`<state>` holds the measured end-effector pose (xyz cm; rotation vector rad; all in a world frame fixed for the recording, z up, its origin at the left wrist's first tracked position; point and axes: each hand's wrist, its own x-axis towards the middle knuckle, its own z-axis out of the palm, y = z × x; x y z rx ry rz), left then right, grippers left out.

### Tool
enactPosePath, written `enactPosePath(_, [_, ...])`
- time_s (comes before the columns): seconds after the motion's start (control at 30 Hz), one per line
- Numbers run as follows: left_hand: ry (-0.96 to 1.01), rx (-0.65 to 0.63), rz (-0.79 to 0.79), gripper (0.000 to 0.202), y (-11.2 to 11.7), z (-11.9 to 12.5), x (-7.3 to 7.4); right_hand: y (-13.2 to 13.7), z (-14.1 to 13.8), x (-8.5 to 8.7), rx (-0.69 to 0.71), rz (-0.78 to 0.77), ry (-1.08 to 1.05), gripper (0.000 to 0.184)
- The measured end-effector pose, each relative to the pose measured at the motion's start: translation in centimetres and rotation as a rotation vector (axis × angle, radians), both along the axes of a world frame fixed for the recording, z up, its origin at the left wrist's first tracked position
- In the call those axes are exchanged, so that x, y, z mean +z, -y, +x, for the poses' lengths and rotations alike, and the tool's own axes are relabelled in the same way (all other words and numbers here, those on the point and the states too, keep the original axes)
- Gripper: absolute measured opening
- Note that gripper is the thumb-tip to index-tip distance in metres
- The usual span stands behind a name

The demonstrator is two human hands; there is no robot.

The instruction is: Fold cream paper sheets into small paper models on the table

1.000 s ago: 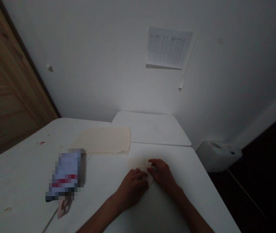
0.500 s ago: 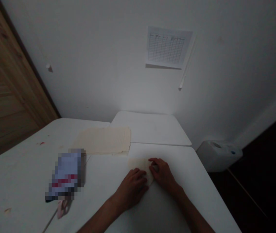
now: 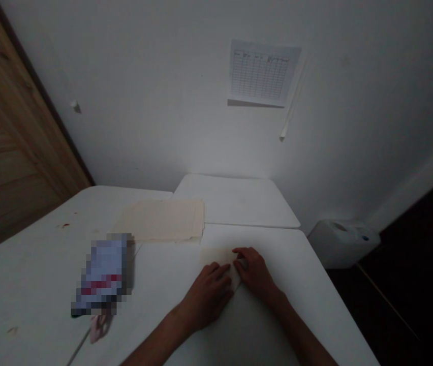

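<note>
A small piece of cream paper [image 3: 215, 255] lies on the white table [image 3: 159, 284], partly covered by both hands. My left hand [image 3: 209, 297] rests on its near left part, fingers curled together and pressing on it. At the right edge of the paper is my right hand [image 3: 257, 274], with thumb and forefinger bent and touching it. The lower fingers of the right hand are hidden. Beyond and to the left lies a stack of larger cream sheets [image 3: 163, 219].
A blurred-out pale packet [image 3: 104, 272] lies left of my hands, with a pink looped handle [image 3: 97, 328] beside it. A printed chart [image 3: 264, 73] hangs on the wall. To the right, below table height, stands a white container [image 3: 342, 246]. A wooden door [image 3: 14, 127] is at left.
Very little differs. The fingers of my left hand have shifted slightly on the paper, while the right hand stays at its edge.
</note>
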<state>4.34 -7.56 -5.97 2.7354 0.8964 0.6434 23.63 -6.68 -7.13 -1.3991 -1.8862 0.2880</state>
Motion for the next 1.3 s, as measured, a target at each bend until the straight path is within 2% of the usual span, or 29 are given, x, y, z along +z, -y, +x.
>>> enactPosePath(0.2, [-0.029, -0.006, 0.029, 0.005, 0.2, 0.1, 0.3, 0.0, 0.0, 0.0, -0.009, 0.005, 0.033, 0.027])
enactPosePath(0.5, [0.004, -0.036, 0.052, 0.008, 0.1, 0.0, -0.3, -0.2, 0.1, -0.1, -0.005, -0.038, 0.047, 0.030])
enactPosePath(0.7, [-0.007, -0.042, 0.019, 0.008, 0.2, 0.0, 0.2, -0.4, 0.1, -0.1, -0.006, -0.039, 0.068, 0.031])
enactPosePath(0.9, [0.001, -0.033, 0.003, 0.018, 0.2, -0.1, 0.2, -0.2, 0.0, 0.3, 0.006, -0.025, 0.066, 0.031])
enactPosePath(1.07, [0.035, -0.047, -0.012, 0.012, 0.1, -0.1, 0.4, -0.2, 0.0, 0.3, 0.000, -0.024, 0.080, 0.031])
enactPosePath(1.3, [0.081, -0.084, -0.065, 0.019, -0.3, -0.3, 1.3, -0.2, 0.0, 0.3, -0.001, -0.008, 0.095, 0.030])
